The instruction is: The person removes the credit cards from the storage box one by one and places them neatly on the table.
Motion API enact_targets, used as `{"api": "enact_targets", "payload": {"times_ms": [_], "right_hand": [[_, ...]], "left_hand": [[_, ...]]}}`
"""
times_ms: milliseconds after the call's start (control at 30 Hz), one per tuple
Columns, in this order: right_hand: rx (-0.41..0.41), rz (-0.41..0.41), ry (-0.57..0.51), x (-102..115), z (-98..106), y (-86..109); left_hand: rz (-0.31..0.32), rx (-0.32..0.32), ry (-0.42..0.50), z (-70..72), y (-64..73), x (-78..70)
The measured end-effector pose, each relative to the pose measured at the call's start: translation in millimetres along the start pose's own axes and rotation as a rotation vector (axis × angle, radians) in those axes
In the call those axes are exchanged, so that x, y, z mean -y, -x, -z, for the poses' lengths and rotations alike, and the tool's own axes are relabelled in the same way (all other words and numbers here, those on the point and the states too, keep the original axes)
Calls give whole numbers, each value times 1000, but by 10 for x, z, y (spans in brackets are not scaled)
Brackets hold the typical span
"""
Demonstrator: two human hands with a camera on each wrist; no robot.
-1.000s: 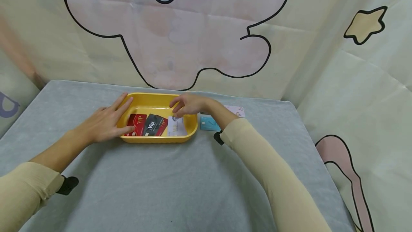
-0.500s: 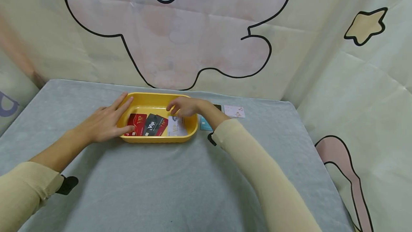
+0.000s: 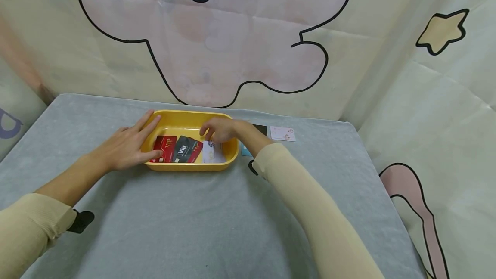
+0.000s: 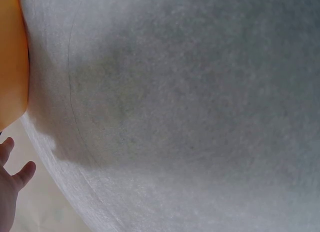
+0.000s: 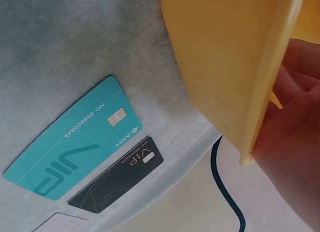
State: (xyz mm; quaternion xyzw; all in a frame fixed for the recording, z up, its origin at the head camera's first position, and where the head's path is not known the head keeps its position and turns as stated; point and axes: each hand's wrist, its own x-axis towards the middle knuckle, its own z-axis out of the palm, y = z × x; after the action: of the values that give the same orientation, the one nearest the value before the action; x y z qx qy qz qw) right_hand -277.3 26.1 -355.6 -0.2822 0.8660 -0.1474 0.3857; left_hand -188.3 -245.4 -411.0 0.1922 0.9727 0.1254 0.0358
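Observation:
A yellow tray (image 3: 182,168) stands on the cloth-covered table. In it lie a red VIP card (image 3: 165,146), a black and red VIP card (image 3: 185,152) and a white card (image 3: 212,154). My left hand (image 3: 129,147) rests over the tray's left end, its fingers spread along the rim and its thumb over the red card. Reaching in over the right end, my right hand (image 3: 221,130) has bent fingers right at the white card's upper edge. Whether they pinch that card I cannot tell. The right wrist view shows this hand (image 5: 295,117) partly behind the tray's wall.
Outside the tray's right end lie a teal card (image 5: 80,137), a black VIP card (image 5: 120,174) and a pale pink card (image 3: 282,134). My right forearm partly covers the teal and black ones in the head view. A printed curtain (image 3: 379,76) hangs behind the table.
My right hand has shifted slightly left and down into the tray, toward the white card. More of the black and pink cards shows beside the forearm. My left hand stays in place.

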Motion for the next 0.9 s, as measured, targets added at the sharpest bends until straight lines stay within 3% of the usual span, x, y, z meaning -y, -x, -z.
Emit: {"api": "enact_targets", "payload": {"times_ms": [367,900], "right_hand": [[13,16,-21,-26,-38,-14],[-107,82,62,18,-6,64]], "left_hand": [[-5,7,-3,1,18,-3],[-6,0,0,17,11,-16]]}}
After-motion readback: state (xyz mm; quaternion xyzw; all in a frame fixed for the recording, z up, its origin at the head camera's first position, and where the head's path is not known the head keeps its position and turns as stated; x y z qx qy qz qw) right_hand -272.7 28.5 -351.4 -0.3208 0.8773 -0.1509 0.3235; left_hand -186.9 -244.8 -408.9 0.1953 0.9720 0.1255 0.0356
